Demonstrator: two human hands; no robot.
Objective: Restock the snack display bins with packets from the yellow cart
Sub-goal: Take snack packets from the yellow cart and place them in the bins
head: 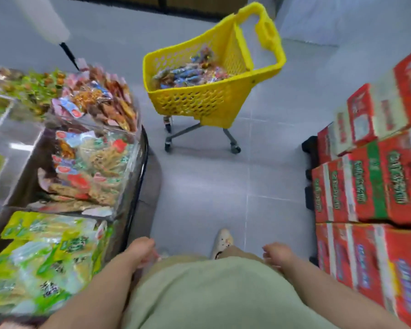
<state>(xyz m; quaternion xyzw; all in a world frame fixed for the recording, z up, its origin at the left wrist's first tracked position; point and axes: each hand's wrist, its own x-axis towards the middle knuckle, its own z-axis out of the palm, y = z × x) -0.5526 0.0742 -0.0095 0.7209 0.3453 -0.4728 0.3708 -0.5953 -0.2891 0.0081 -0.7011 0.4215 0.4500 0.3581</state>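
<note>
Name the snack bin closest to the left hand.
The one holding lime-green packets, right beside the left hand; the rest sit farther off toward the yellow cart.

Open grey floor point(199, 186) aisle runs straight ahead to yellow cart point(195, 103). Left side blocked by snack display bins point(141, 162), packets heaped above rims. Right side walled by stacked red cartons point(370, 186) on black pallet point(310, 148). Cart stands mid-aisle, top open from above, handle at far end. Left hand point(141, 251) just beside bin edge; right hand point(275, 254) near cartons.
</note>
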